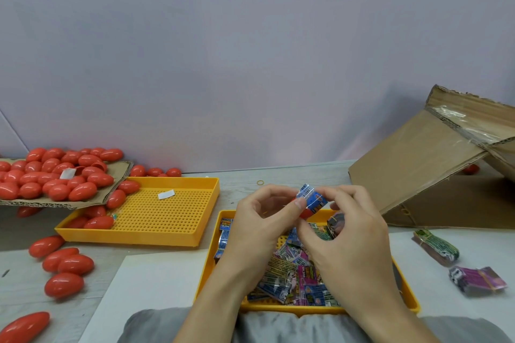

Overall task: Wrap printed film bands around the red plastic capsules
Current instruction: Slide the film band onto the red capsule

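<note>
Largest first: brown cardboard box (pixel 434 164), tipped over, far right on the pale grey table (pixel 292 172). Far left, flat cardboard sheet (pixel 117 175) piled with bare red egg-shaped plastic capsules (pixel 55 172); more spill into the empty yellow perforated plastic tray (pixel 167 211) and lie loose near left. Near centre, second yellow tray (pixel 409 292) holds a heap of loose printed film bands (pixel 292 270). Two rubber-banded bundles of bands (pixel 457 264) lie near right.

Both hands are raised over the near tray, holding one red capsule (pixel 306 213) between them. Left hand (pixel 259 220) pinches it, thumb on the blue printed film band (pixel 312 198) that sits around its middle. Right hand (pixel 351 228) has fingertips curled on the band's right side, narrow grip.

Progress, my read: early. This is the only banded capsule I can see; dozens are bare, and no finished pile is in view.

Hard to tell: whether the band is fully seated, since fingers cover most of the capsule. Something dark sits by the right palm; can't say if it's held. Box interior is hidden, with a red object just behind it. Print on the bands is unreadable.
</note>
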`<state>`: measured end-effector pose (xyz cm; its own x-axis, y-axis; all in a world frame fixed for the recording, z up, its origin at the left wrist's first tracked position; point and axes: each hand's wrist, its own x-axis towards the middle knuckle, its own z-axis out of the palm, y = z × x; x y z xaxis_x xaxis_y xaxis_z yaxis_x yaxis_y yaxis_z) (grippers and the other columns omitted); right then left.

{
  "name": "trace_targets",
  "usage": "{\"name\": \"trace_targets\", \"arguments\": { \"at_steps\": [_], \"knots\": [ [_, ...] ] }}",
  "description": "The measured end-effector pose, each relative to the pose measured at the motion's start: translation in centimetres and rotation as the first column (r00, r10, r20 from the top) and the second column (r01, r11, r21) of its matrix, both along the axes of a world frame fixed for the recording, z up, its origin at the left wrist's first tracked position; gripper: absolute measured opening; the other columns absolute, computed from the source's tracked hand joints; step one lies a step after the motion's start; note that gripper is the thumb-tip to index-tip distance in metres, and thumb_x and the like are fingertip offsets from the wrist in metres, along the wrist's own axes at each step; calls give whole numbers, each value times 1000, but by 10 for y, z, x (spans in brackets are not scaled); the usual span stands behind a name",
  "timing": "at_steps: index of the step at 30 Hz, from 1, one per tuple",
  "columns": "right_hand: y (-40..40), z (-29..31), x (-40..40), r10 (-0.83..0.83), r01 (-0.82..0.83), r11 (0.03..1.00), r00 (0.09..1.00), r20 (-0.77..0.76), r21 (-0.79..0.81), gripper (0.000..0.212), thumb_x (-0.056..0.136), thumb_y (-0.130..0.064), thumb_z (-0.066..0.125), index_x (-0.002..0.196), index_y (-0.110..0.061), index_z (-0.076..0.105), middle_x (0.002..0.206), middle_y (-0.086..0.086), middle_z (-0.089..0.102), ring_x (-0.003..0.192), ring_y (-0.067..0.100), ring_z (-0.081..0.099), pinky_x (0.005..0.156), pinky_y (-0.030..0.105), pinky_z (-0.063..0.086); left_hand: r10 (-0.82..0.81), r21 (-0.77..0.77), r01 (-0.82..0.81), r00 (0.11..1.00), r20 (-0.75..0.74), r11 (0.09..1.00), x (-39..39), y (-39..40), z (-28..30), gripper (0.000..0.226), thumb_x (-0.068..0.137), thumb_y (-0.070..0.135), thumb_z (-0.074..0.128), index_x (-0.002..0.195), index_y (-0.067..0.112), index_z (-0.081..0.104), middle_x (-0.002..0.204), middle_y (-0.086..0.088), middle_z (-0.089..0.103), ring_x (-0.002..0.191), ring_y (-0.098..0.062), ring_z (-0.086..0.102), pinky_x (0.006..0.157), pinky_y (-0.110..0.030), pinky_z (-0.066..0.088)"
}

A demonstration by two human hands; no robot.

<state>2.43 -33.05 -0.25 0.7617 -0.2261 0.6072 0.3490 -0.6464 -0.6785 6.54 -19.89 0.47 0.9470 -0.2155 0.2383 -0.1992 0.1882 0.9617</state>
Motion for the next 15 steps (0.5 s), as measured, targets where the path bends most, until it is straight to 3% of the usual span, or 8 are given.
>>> {"name": "trace_targets", "arguments": {
  "at_steps": [6, 11, 15],
  "knots": [
    [0, 0, 0, 6, -6, 1000, 1000, -20, -18, 40, 75, -33, 79, 112, -29, 66, 102, -16, 48, 91, 6, 51, 68, 9, 39, -99, -113, 86, 988, -117, 990, -1, -1, 0, 12, 80, 20, 71, 91, 16, 68, 103, -17, 72, 106, -37, 68, 96, -46, 55],
    [2, 1, -1, 37, -37, 999, 999, -23, -5, 40, 73, -33, 78, 110, -32, 66, 102, -18, 49, 96, 6, 53, 71, 10, 39, -153, -150, 135, 981, -115, 979, -3, 0, 4, 18, 83, 25, 75, 91, 14, 63, 97, -20, 73, 92, -37, 72, 77, -33, 59],
    [2, 1, 0, 40, -40, 999, 999, -20, -3, 37, 73, -30, 79, 108, -33, 66, 101, -18, 52, 98, 5, 53, 74, 13, 40, -134, -136, 118, 984, -114, 984, -2, -1, 3, 16, 81, 23, 77, 88, 15, 64, 92, -18, 73, 88, -34, 72, 74, -32, 59]
  ]
}}
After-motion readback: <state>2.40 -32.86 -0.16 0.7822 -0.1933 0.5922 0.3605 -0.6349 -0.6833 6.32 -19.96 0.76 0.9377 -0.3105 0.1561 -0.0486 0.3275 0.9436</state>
